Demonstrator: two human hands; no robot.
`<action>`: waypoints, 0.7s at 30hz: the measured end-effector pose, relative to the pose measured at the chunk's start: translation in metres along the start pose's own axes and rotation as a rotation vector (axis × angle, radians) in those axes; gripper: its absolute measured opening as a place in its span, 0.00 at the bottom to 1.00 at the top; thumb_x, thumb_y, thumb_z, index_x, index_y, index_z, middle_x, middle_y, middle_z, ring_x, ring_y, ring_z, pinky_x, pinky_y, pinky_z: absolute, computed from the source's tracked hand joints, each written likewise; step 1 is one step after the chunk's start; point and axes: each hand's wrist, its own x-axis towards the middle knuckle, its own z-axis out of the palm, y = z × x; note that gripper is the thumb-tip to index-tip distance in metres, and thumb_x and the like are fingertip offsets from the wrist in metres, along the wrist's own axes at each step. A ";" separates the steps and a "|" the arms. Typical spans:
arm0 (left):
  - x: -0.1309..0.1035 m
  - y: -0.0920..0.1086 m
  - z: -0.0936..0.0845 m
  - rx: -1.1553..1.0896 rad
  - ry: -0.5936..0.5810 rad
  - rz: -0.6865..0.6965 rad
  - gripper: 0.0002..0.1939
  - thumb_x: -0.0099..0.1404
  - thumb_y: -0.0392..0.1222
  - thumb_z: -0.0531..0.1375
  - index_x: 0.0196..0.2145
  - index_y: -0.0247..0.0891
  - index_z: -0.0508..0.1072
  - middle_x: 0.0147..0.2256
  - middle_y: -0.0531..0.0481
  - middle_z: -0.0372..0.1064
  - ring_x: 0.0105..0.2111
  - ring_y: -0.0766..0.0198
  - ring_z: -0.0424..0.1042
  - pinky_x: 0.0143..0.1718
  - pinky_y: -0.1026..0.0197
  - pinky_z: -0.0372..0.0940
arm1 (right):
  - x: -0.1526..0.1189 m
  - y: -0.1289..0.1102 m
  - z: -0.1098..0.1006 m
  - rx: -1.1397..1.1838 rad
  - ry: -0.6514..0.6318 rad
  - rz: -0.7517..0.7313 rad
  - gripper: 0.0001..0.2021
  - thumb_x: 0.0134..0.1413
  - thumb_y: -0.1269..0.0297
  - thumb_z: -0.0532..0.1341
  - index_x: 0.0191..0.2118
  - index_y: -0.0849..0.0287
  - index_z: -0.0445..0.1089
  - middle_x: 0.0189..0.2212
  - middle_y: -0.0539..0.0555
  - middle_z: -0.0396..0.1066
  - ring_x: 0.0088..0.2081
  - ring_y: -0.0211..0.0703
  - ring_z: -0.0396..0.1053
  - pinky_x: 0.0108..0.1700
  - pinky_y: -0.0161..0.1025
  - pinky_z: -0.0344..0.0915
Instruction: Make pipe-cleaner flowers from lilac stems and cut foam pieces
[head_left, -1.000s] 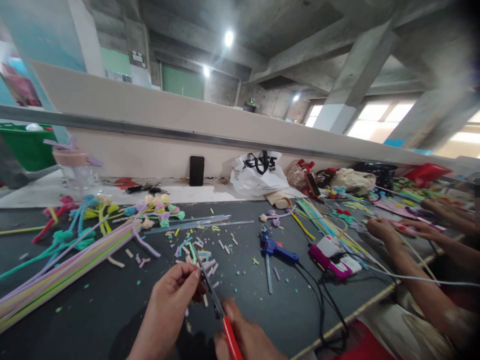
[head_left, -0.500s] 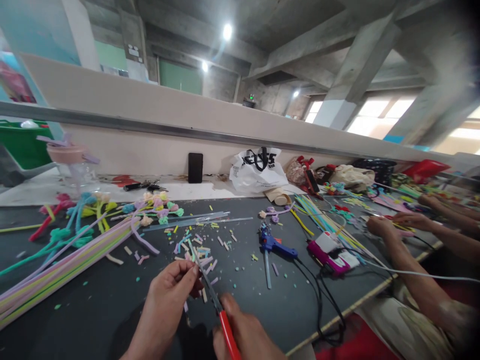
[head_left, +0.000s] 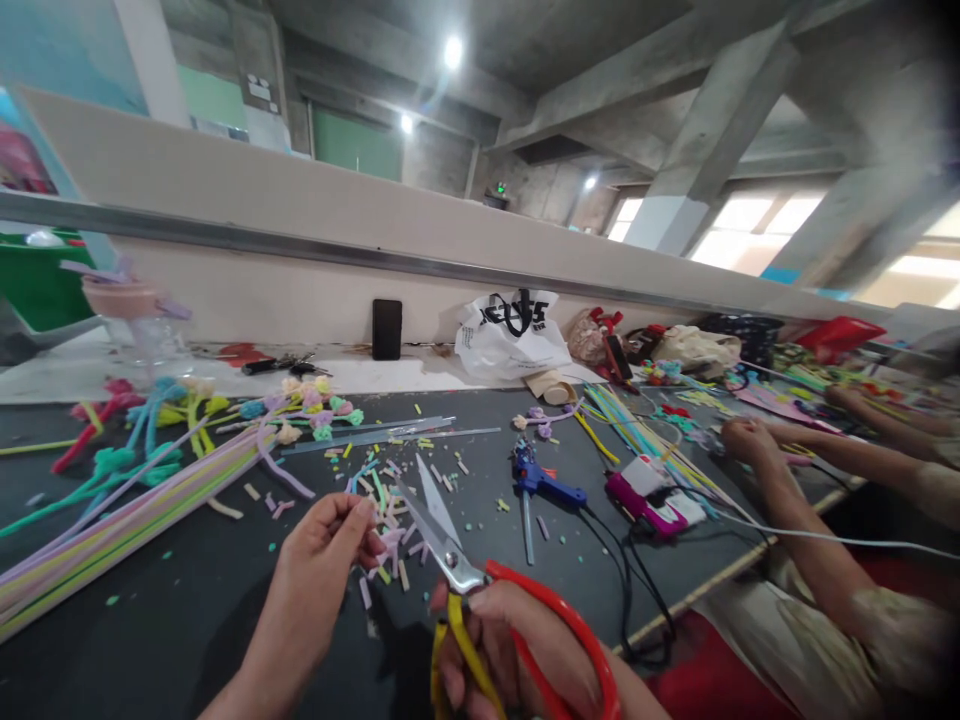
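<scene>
My right hand grips scissors with red and yellow handles; their blades stand apart, pointing up and left. To their left, my left hand has thumb and fingers pinched together over the small cut pieces; what lies between the fingertips is too small to make out. Short pastel pieces are scattered on the dark table beneath and beyond both hands. A bundle of long pastel strips lies at the left, below fuzzy coloured stems with knotted ends.
A blue glue gun lies right of centre, its cable running to a purple and white power strip. Behind are a black phone, a white bag and a lidded cup. Another person's hands work at the right.
The scissors have opened and turned flatter, drawing away from my left fingertips. My left hand has shifted slightly left and still pinches. The view has shifted a little.
</scene>
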 end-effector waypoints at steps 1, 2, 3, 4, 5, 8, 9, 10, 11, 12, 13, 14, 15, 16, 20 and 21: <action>-0.001 0.000 0.000 -0.004 0.003 0.004 0.14 0.56 0.51 0.59 0.26 0.36 0.67 0.20 0.54 0.67 0.21 0.67 0.66 0.24 0.66 0.62 | -0.002 -0.003 -0.003 0.091 -0.028 0.018 0.19 0.49 0.49 0.50 0.38 0.60 0.64 0.22 0.52 0.66 0.19 0.34 0.61 0.21 0.30 0.56; -0.001 0.001 0.000 -0.004 0.003 0.003 0.14 0.57 0.51 0.58 0.26 0.36 0.66 0.20 0.54 0.67 0.21 0.67 0.66 0.23 0.66 0.62 | -0.003 -0.006 -0.005 0.151 -0.064 0.036 0.19 0.48 0.50 0.50 0.39 0.60 0.62 0.20 0.50 0.65 0.16 0.33 0.59 0.19 0.29 0.54; -0.002 0.001 0.000 -0.005 0.000 0.000 0.14 0.57 0.51 0.57 0.26 0.36 0.66 0.20 0.54 0.67 0.21 0.67 0.66 0.23 0.66 0.62 | -0.003 -0.009 -0.008 0.188 -0.114 0.049 0.19 0.48 0.51 0.50 0.40 0.59 0.61 0.18 0.49 0.64 0.14 0.32 0.56 0.17 0.29 0.53; -0.002 0.001 0.000 -0.006 -0.005 -0.003 0.14 0.58 0.51 0.57 0.26 0.36 0.66 0.20 0.53 0.66 0.21 0.67 0.66 0.23 0.66 0.62 | -0.003 -0.012 -0.011 0.209 -0.146 0.049 0.18 0.48 0.52 0.49 0.41 0.59 0.60 0.18 0.48 0.63 0.13 0.31 0.55 0.15 0.28 0.52; -0.002 0.001 0.001 -0.005 -0.012 -0.005 0.14 0.58 0.51 0.57 0.25 0.36 0.66 0.20 0.53 0.66 0.21 0.67 0.66 0.23 0.66 0.62 | -0.003 -0.014 -0.013 0.213 -0.146 0.032 0.18 0.49 0.54 0.48 0.42 0.59 0.59 0.19 0.48 0.64 0.12 0.30 0.54 0.15 0.28 0.53; -0.001 0.001 0.002 0.010 -0.036 -0.017 0.16 0.58 0.52 0.56 0.24 0.35 0.67 0.20 0.53 0.66 0.21 0.66 0.66 0.24 0.66 0.62 | 0.000 -0.025 -0.018 0.144 -0.009 -0.036 0.15 0.51 0.58 0.48 0.44 0.58 0.57 0.19 0.48 0.64 0.12 0.30 0.53 0.13 0.28 0.56; 0.000 0.001 0.003 0.018 -0.047 -0.031 0.16 0.58 0.52 0.56 0.24 0.35 0.67 0.20 0.53 0.66 0.21 0.66 0.66 0.23 0.66 0.62 | 0.002 -0.030 -0.019 0.111 0.054 -0.051 0.15 0.52 0.59 0.48 0.44 0.58 0.56 0.19 0.47 0.63 0.12 0.30 0.52 0.13 0.28 0.57; 0.000 0.001 0.003 0.022 -0.057 -0.046 0.16 0.57 0.53 0.56 0.24 0.35 0.68 0.20 0.52 0.66 0.21 0.66 0.66 0.23 0.66 0.62 | 0.005 -0.035 -0.020 0.078 0.111 -0.060 0.14 0.53 0.59 0.47 0.44 0.58 0.56 0.19 0.47 0.63 0.12 0.30 0.52 0.13 0.28 0.57; 0.001 0.001 0.004 0.022 -0.066 -0.059 0.16 0.57 0.53 0.57 0.25 0.35 0.68 0.20 0.52 0.66 0.21 0.66 0.66 0.23 0.66 0.62 | 0.010 -0.040 -0.021 0.043 0.157 -0.061 0.14 0.53 0.59 0.47 0.45 0.57 0.56 0.19 0.46 0.63 0.12 0.30 0.52 0.13 0.28 0.57; 0.001 0.002 0.004 0.021 -0.072 -0.065 0.16 0.56 0.53 0.57 0.25 0.35 0.69 0.20 0.52 0.67 0.21 0.66 0.66 0.23 0.66 0.62 | 0.015 -0.045 -0.023 0.001 0.200 -0.058 0.14 0.54 0.58 0.46 0.45 0.57 0.56 0.19 0.46 0.63 0.12 0.30 0.52 0.13 0.28 0.57; 0.001 0.002 0.004 0.023 -0.077 -0.065 0.16 0.55 0.53 0.58 0.26 0.35 0.69 0.20 0.52 0.67 0.21 0.66 0.66 0.23 0.66 0.62 | 0.021 -0.051 -0.024 -0.047 0.244 -0.063 0.14 0.54 0.58 0.46 0.45 0.56 0.56 0.19 0.46 0.63 0.12 0.30 0.53 0.13 0.28 0.57; 0.002 0.002 0.004 0.032 -0.077 -0.060 0.15 0.54 0.52 0.59 0.26 0.35 0.70 0.20 0.52 0.67 0.21 0.66 0.66 0.23 0.66 0.62 | 0.028 -0.056 -0.026 -0.111 0.280 -0.062 0.15 0.54 0.57 0.45 0.45 0.56 0.56 0.19 0.45 0.62 0.12 0.31 0.54 0.13 0.28 0.57; 0.002 0.001 0.005 0.050 -0.075 -0.057 0.15 0.53 0.51 0.60 0.26 0.35 0.70 0.19 0.53 0.67 0.20 0.67 0.65 0.23 0.66 0.62 | 0.036 -0.062 -0.027 -0.215 0.314 -0.055 0.15 0.55 0.56 0.44 0.44 0.56 0.57 0.19 0.45 0.62 0.12 0.31 0.54 0.13 0.29 0.57; 0.003 0.000 0.005 0.079 -0.076 -0.062 0.14 0.52 0.50 0.61 0.25 0.35 0.70 0.18 0.53 0.66 0.19 0.67 0.65 0.22 0.66 0.62 | 0.044 -0.068 -0.029 -0.355 0.347 -0.044 0.16 0.55 0.56 0.43 0.43 0.57 0.59 0.19 0.46 0.62 0.13 0.31 0.55 0.14 0.30 0.59; 0.006 -0.009 0.006 0.239 -0.117 -0.037 0.14 0.50 0.48 0.61 0.32 0.35 0.73 0.20 0.52 0.68 0.20 0.66 0.66 0.21 0.66 0.61 | 0.084 -0.102 -0.037 -0.918 0.546 -0.023 0.18 0.59 0.54 0.43 0.42 0.60 0.62 0.20 0.49 0.65 0.15 0.33 0.60 0.19 0.33 0.64; 0.006 -0.010 0.007 0.276 -0.122 0.010 0.15 0.51 0.47 0.60 0.34 0.36 0.73 0.23 0.51 0.70 0.21 0.65 0.66 0.21 0.66 0.61 | 0.096 -0.113 -0.042 -0.979 0.579 -0.030 0.17 0.59 0.54 0.45 0.45 0.59 0.62 0.23 0.49 0.67 0.17 0.33 0.62 0.20 0.33 0.64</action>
